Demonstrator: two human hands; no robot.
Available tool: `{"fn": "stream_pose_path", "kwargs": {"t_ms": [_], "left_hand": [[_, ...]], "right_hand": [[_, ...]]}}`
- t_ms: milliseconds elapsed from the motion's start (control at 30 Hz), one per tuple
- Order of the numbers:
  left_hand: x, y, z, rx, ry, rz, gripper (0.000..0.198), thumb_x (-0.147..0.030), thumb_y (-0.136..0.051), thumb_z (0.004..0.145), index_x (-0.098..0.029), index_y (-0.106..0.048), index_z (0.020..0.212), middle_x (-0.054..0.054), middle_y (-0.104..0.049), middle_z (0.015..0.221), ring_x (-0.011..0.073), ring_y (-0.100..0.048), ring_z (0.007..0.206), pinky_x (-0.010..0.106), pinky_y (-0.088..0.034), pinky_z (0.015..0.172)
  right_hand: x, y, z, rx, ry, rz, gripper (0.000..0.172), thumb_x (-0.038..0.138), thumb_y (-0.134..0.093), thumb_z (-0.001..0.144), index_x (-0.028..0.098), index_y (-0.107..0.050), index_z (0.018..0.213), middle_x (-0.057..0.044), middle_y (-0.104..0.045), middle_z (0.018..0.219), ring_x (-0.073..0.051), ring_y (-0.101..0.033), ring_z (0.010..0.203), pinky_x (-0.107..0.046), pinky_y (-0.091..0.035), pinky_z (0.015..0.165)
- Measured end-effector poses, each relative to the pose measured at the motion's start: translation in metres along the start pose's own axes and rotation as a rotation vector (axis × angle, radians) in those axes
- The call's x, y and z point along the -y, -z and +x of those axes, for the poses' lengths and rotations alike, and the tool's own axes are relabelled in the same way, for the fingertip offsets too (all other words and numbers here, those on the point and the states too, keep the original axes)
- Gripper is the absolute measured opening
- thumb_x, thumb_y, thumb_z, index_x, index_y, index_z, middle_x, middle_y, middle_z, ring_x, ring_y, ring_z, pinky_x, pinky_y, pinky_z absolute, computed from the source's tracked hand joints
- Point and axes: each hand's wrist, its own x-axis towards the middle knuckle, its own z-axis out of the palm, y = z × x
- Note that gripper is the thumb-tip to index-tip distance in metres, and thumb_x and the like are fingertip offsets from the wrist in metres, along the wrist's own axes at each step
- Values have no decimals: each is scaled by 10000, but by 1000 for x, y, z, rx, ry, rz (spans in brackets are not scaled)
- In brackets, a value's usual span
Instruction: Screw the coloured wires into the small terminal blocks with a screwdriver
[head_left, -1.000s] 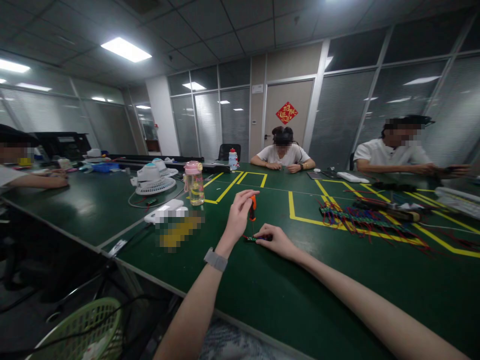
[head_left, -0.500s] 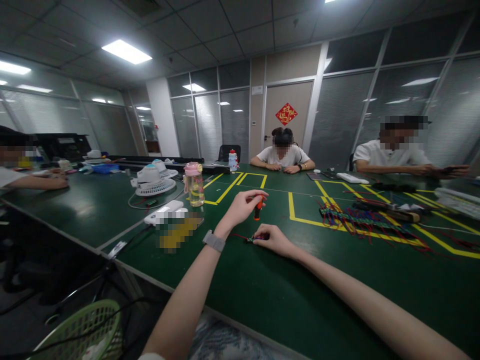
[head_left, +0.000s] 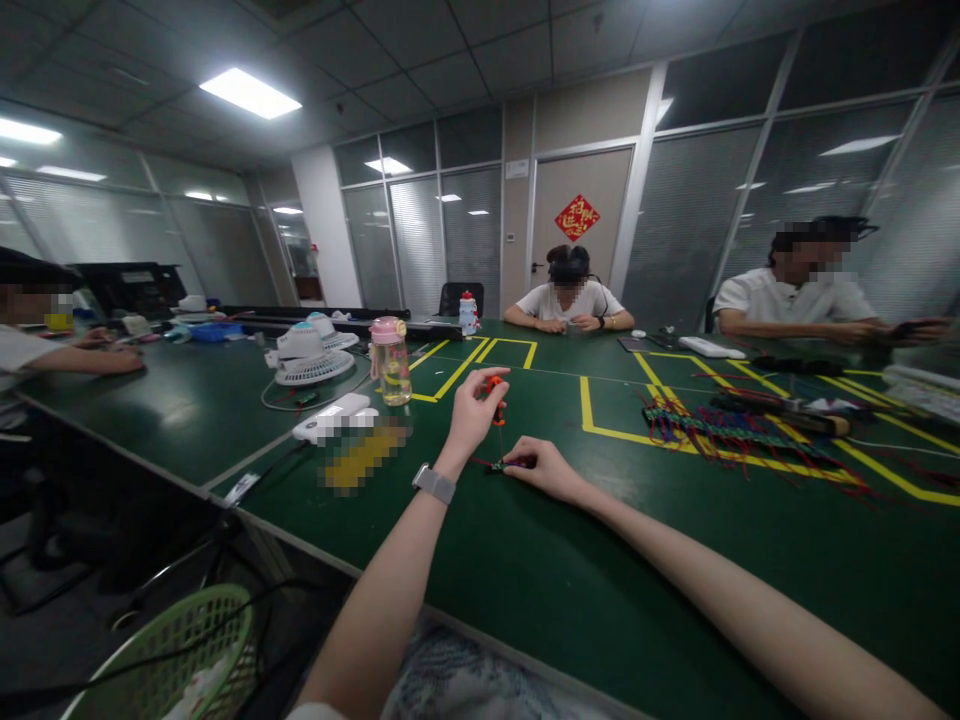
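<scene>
Screwdriver: the slim screwdriver with an orange-and-black handle (head_left: 499,416) now stands nearly upright over the board, its thin shaft in view and running down to it; half a second ago the handle was farther right and no shaft could be made out.
Circuit board: the small dark-green circuit board with a thin red wire (head_left: 495,467) lies on the green-topped bench (head_left: 600,560), in much the same place as before.
Left hand: the bare left hand (head_left: 474,410), above the board, has shifted left with the screwdriver; its fingers are closed around the handle, though how firmly I cannot tell.
Right hand: the bare right hand (head_left: 551,468), resting just right of the board, has hardly moved; its fingers are pinched together on the board's near end.
Shaft tip: at or very near the board's surface; whether it touches is too small to tell.
Meaning: the tool seems lined up on the board again, so the screwdriver work looks under way, with the right hand steadying.
Wired boards: the long cluster of green boards with red and blue wires (head_left: 739,435), well right of the board, lies unchanged.
</scene>
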Motion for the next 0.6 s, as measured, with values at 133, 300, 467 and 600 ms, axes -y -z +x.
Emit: {"fn": "stream_pose_path", "kwargs": {"t_ms": [133, 300, 467, 600], "left_hand": [[-3, 6, 2, -84, -79, 145, 202, -346, -598, 805, -199, -694, 906, 65, -551, 1038, 167, -579, 946, 272, -505, 789], [-7, 6, 1, 135, 66, -192, 331, -361, -498, 866, -169, -622, 1105, 88, -632, 1041, 172, -630, 872, 313, -526, 754], [-9, 5, 0, 29, 35, -33, 242, -350, -658, 750, -162, -681, 901, 39, -638, 855, 122, -593, 728, 235, -487, 669], [-10, 6, 2, 38, -12, -8, 249, -349, -539, 840, -175, -682, 944, 66, -625, 1006, 153, -598, 922, 243, -489, 761]], "right_hand": [[2, 1, -1, 8, 4, -8, 148, 217, -660, 748, 174, -736, 868, -40, -618, 809, -140, -557, 712, -260, -448, 655], [6, 3, -1, 15, -2, 1, 153, 195, -649, 747, 165, -732, 871, -42, -616, 819, -138, -558, 709, -257, -452, 654], [6, 2, -3, 15, -4, -19, 156, 213, -641, 758, 183, -734, 879, -38, -618, 818, -140, -560, 715, -261, -456, 659], [9, 1, -2, 11, 23, -19, 172, 250, -636, 774, 184, -728, 904, -46, -633, 838, -147, -578, 726, -262, -465, 656]]}}
